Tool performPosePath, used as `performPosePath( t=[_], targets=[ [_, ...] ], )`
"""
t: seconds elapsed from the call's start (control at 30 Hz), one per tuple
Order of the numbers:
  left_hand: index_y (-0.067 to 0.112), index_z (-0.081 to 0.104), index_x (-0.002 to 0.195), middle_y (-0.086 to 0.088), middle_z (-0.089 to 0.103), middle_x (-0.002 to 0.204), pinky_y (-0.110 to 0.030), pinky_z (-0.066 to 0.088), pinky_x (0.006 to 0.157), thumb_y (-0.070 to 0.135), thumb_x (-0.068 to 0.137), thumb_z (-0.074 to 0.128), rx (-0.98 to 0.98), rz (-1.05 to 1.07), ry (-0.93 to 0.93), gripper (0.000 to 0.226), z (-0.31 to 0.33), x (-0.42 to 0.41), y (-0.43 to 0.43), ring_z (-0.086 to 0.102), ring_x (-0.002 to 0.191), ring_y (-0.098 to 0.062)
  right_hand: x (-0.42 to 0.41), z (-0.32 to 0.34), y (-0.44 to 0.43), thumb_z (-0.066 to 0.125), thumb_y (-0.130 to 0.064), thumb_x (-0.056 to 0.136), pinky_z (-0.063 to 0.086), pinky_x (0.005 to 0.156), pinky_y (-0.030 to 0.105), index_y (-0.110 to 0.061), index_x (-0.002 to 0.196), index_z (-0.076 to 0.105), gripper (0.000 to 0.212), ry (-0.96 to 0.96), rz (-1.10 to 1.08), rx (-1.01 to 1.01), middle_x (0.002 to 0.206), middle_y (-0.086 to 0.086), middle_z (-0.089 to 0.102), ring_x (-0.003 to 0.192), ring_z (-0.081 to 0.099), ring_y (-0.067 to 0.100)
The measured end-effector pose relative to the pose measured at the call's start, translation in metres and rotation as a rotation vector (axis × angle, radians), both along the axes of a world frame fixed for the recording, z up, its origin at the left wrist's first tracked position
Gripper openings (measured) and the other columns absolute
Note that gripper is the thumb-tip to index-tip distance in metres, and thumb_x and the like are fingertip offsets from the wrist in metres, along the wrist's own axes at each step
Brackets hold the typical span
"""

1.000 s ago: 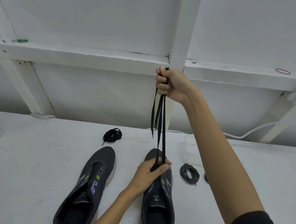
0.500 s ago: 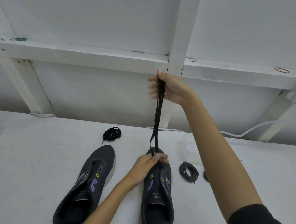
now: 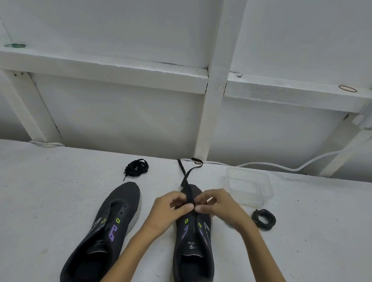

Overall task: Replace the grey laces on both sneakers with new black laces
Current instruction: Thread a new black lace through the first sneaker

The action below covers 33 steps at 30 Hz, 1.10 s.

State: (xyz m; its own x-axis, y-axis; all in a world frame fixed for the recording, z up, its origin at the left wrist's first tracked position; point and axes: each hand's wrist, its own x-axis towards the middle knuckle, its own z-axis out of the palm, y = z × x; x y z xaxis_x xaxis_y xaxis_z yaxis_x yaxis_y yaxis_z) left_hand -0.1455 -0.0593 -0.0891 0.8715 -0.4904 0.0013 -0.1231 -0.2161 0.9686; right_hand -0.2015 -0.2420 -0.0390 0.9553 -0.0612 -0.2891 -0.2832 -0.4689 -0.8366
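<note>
Two dark grey sneakers lie side by side on the white table, toes pointing away. The left sneaker [image 3: 109,227] has bare eyelets and no lace. Over the front eyelets of the right sneaker [image 3: 193,249], my left hand [image 3: 168,211] and my right hand [image 3: 218,207] both pinch a flat black lace [image 3: 187,179]. Its free ends trail across the table towards the wall. A bundled black lace [image 3: 136,170] lies beyond the left sneaker. A coiled grey lace [image 3: 264,219] rests to the right of the right sneaker.
A clear plastic container [image 3: 248,188] stands behind the coiled lace. A white cable [image 3: 287,166] runs along the table's back edge under a white framed wall. Rubber bands lie on the ledge, a green rubber band [image 3: 15,45] at left and a red rubber band [image 3: 347,88] at right.
My right hand dropped from high in the air, where it held the lace taut, down to the shoe beside my left hand. The lace ends now lie on the table.
</note>
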Motion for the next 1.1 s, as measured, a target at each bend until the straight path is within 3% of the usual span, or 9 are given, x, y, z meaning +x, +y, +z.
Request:
performPosePath(
  t=[0.1, 0.37, 0.43, 0.53, 0.67, 0.77, 0.83, 0.97, 1.1],
  targets=[
    [0.014, 0.073, 0.089, 0.007, 0.07, 0.09, -0.023, 0.054, 0.086, 0.015, 0.079, 0.078, 0.005, 0.077, -0.137, 0.011, -0.008, -0.009, 0.0, 0.066, 0.089, -0.008, -0.009, -0.016, 0.013, 0.082, -0.023, 0.075, 0.05, 0.071, 0.028, -0.039, 0.073, 0.07, 0.02, -0.173, -0.151, -0.086, 0.076, -0.012, 0.07, 0.068, 0.06, 0.007],
    [0.015, 0.069, 0.085, 0.006, 0.073, 0.087, -0.038, 0.056, 0.085, 0.02, 0.084, 0.073, 0.0, 0.172, -0.131, 0.006, -0.01, -0.015, -0.002, 0.069, 0.088, -0.011, -0.027, -0.033, 0.023, 0.07, -0.01, 0.083, 0.051, 0.073, 0.033, -0.023, 0.073, 0.064, 0.017, -0.29, -0.325, 0.022, 0.079, -0.007, 0.067, 0.079, 0.063, 0.014],
    [0.017, 0.068, 0.086, 0.008, 0.073, 0.09, -0.036, 0.056, 0.085, 0.023, 0.084, 0.07, 0.014, 0.14, -0.143, 0.006, -0.009, -0.015, -0.003, 0.069, 0.09, -0.011, -0.03, -0.037, 0.024, 0.07, -0.011, 0.083, 0.051, 0.073, 0.031, -0.023, 0.076, 0.065, 0.015, -0.301, -0.331, 0.029, 0.081, -0.008, 0.068, 0.08, 0.062, 0.011],
    [0.018, 0.065, 0.08, 0.008, 0.073, 0.091, -0.026, 0.054, 0.084, 0.007, 0.087, 0.068, -0.05, 0.081, -0.084, 0.013, -0.005, -0.017, -0.002, 0.068, 0.09, -0.007, -0.03, -0.043, 0.026, 0.071, -0.014, 0.083, 0.052, 0.076, 0.032, -0.027, 0.077, 0.066, 0.015, -0.325, -0.336, 0.017, 0.083, -0.012, 0.068, 0.079, 0.061, 0.006],
    [0.02, 0.051, 0.069, 0.014, 0.057, 0.065, -0.014, 0.042, 0.067, 0.008, 0.089, 0.066, -0.086, -0.007, 0.025, 0.028, -0.004, -0.018, 0.001, 0.052, 0.066, 0.0, -0.031, -0.051, 0.037, 0.072, -0.02, 0.081, 0.051, 0.076, 0.028, -0.038, 0.076, 0.063, 0.02, -0.35, -0.343, -0.072, 0.088, -0.02, 0.066, 0.083, 0.061, 0.005],
    [0.033, 0.052, 0.063, -0.002, 0.063, 0.079, -0.02, 0.045, 0.074, 0.016, 0.087, 0.067, -0.134, -0.065, 0.095, 0.033, -0.003, -0.015, 0.004, 0.056, 0.078, -0.008, -0.03, -0.054, 0.039, 0.068, -0.014, 0.085, 0.051, 0.078, 0.028, -0.038, 0.08, 0.066, 0.024, -0.348, -0.377, -0.035, 0.09, -0.019, 0.068, 0.085, 0.062, 0.004],
    [0.031, 0.057, 0.066, -0.011, 0.069, 0.098, -0.021, 0.049, 0.083, 0.008, 0.089, 0.067, -0.167, -0.087, 0.11, 0.033, -0.002, -0.015, 0.006, 0.064, 0.094, -0.013, -0.03, -0.055, 0.035, 0.061, -0.003, 0.088, 0.052, 0.082, 0.028, -0.031, 0.086, 0.071, 0.03, -0.345, -0.383, 0.032, 0.092, -0.017, 0.071, 0.09, 0.064, 0.004],
    [0.0, 0.062, 0.08, -0.004, 0.069, 0.108, -0.017, 0.048, 0.089, 0.0, 0.085, 0.069, -0.231, -0.034, 0.053, 0.009, -0.007, -0.02, 0.004, 0.065, 0.107, -0.014, -0.031, -0.052, 0.031, 0.066, 0.002, 0.083, 0.052, 0.078, 0.022, -0.023, 0.086, 0.071, 0.025, -0.376, -0.414, 0.061, 0.087, -0.008, 0.072, 0.085, 0.065, 0.004],
    [0.011, 0.069, 0.082, 0.004, 0.068, 0.109, -0.016, 0.046, 0.095, 0.019, 0.079, 0.074, -0.221, 0.09, -0.077, 0.009, -0.019, -0.027, 0.0, 0.063, 0.109, -0.01, -0.033, -0.054, 0.032, 0.073, -0.01, 0.082, 0.051, 0.072, 0.017, -0.031, 0.077, 0.068, 0.022, -0.409, -0.412, -0.045, 0.083, -0.009, 0.068, 0.08, 0.064, 0.002]
  ],
)
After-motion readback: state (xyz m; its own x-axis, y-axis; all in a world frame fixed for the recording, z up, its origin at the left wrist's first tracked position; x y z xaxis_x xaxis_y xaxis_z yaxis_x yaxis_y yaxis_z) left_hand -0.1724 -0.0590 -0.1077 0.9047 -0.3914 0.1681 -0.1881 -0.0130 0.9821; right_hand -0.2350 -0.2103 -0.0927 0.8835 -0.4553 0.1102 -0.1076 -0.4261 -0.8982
